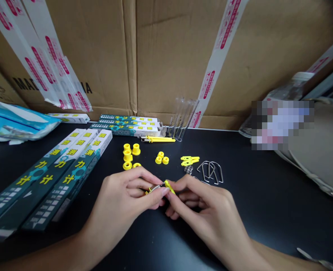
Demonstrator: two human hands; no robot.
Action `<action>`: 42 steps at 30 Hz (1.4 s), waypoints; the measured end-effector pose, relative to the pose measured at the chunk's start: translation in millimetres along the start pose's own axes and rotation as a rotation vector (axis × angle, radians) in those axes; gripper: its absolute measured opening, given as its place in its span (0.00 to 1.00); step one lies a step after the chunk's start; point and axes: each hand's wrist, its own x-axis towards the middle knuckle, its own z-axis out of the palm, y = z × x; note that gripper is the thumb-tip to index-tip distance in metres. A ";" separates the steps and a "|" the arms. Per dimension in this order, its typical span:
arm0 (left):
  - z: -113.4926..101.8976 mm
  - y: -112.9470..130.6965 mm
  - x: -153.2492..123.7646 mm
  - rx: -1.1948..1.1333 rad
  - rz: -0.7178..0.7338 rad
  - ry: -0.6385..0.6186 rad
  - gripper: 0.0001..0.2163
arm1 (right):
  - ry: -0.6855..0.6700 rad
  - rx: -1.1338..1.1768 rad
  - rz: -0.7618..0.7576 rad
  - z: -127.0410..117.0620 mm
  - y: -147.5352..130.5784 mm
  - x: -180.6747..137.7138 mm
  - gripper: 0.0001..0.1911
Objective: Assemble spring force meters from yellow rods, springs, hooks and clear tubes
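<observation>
My left hand point(127, 197) and my right hand point(200, 205) meet low over the black table point(268, 195), fingers pinched together. Between them is a small metal spring with a yellow plastic end piece point(166, 185); the left fingers grip the metal part, the right fingers pinch the yellow tip. Just beyond the hands lie yellow caps point(129, 154), small yellow rings point(161, 159), flat yellow pointers point(189, 160), a loose spring point(188, 169) and bent wire hooks point(211, 171).
Long dark-green boxes with yellow characters point(50, 177) lie at the left, more boxes point(129, 126) at the back. Clear tubes point(182, 118) lean by a cardboard wall point(166, 56). A blue plastic bag point(16, 124) sits far left, a beige bag point(321, 150) at the right.
</observation>
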 end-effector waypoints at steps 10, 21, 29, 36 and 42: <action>1.2 0.2 -1.4 0.005 0.003 0.011 0.08 | -0.006 -0.017 -0.011 -0.7 -0.3 -0.7 0.08; 1.0 -1.1 -0.6 -0.004 -0.003 0.012 0.10 | -0.001 -0.030 0.000 -0.8 -0.1 -1.4 0.08; 2.6 -1.5 0.3 -0.050 0.006 0.027 0.10 | -0.008 0.076 0.081 -0.1 0.7 0.2 0.08; 1.6 -3.5 -1.0 -0.076 0.011 0.022 0.07 | -0.031 0.012 0.027 -2.5 7.8 2.6 0.10; 1.2 -2.0 -0.6 -0.046 0.026 0.036 0.05 | -0.054 -0.020 0.030 -3.2 5.8 2.6 0.08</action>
